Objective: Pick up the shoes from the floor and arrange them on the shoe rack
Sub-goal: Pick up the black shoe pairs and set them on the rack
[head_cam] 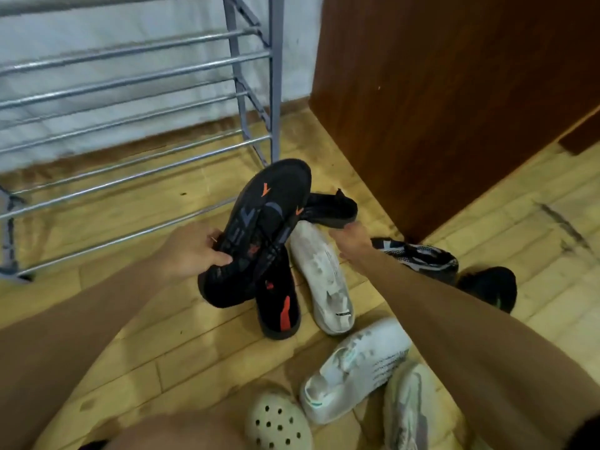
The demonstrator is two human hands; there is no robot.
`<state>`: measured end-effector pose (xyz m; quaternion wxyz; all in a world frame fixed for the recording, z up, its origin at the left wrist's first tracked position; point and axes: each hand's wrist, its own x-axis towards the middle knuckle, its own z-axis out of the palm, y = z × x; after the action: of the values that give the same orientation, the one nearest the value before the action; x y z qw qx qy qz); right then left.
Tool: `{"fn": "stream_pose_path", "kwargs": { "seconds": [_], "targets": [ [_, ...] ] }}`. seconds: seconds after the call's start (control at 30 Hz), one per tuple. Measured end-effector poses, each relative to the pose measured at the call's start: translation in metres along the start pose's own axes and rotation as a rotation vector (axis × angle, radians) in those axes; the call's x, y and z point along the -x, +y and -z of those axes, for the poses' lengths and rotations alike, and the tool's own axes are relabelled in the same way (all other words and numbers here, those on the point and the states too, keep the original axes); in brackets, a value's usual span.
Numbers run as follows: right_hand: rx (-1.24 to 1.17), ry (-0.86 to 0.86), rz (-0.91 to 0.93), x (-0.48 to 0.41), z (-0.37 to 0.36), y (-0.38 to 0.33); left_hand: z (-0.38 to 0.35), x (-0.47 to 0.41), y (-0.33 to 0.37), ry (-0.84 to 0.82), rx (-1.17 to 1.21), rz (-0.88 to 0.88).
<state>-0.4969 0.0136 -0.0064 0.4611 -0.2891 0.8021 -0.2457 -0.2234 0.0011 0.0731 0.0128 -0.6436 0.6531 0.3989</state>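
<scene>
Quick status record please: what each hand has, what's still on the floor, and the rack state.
left hand: holding black sneaker, lifted, sole toward camera
right hand: gripping second black sneaker at its edge
floor: black shoe with red mark, white sneaker, another white sneaker, perforated clog, patterned dark shoe
shoe rack: no shoes on the visible rails
cabinet: right of rack

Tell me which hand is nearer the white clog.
Left, though neither is close. The white clog lies at the bottom of the view; the left hand is up and left of it, holding a black shoe; the right hand is farther up and right.
</scene>
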Motion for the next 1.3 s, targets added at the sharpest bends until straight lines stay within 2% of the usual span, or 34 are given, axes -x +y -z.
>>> {"fn": "stream_pose_path", "kwargs": {
  "seconds": [0.13, 0.23, 0.3, 0.37, 0.43, 0.5, 0.6, 0.7, 0.77, 0.87, 1.1, 1.17, 1.3],
  "targets": [
    [0.011, 0.165, -0.089, -0.050, -0.004, -0.003, -0.016, -0.051, -0.001, -0.023, 0.043, -0.020],
    [0.125, 0.266, -0.078, -0.082, -0.006, -0.002, -0.027, -0.077, -0.010, -0.035, 0.075, -0.027],
    [0.246, 0.243, 0.030, -0.097, -0.009, 0.003, -0.031, -0.085, -0.018, -0.056, 0.119, -0.021],
    [0.258, 0.160, 0.063, -0.109, -0.012, 0.004, -0.034, -0.087, -0.027, -0.069, 0.140, -0.039],
    [0.237, 0.142, 0.043, -0.118, -0.014, 0.000, -0.033, -0.087, -0.034, -0.033, 0.140, -0.048],
    [0.235, 0.189, -0.037, -0.121, -0.012, -0.002, -0.030, -0.083, -0.038, 0.013, 0.132, -0.043],
    [0.247, 0.143, -0.159, -0.113, -0.007, 0.004, -0.022, -0.075, -0.044, 0.019, 0.131, -0.033],
    [0.289, 0.142, -0.148, -0.104, -0.001, 0.003, -0.011, -0.057, -0.049, 0.007, 0.119, -0.024],
    [0.224, 0.163, -0.149, -0.095, 0.004, -0.005, -0.005, -0.043, -0.050, 0.032, 0.102, -0.013],
    [0.120, 0.074, -0.115, -0.069, 0.010, -0.020, 0.007, -0.017, -0.048, 0.097, 0.078, -0.011],
    [0.114, -0.106, -0.044, 0.014, 0.003, -0.054, 0.039, 0.040, -0.047, 0.125, -0.045, 0.034],
    [0.101, -0.090, -0.068, 0.029, -0.003, -0.054, 0.043, 0.051, -0.054, 0.139, -0.061, 0.047],
    [0.231, 0.006, 0.016, 0.041, -0.009, -0.039, 0.036, 0.065, -0.068, 0.129, 0.001, 0.090]
  ]
}}
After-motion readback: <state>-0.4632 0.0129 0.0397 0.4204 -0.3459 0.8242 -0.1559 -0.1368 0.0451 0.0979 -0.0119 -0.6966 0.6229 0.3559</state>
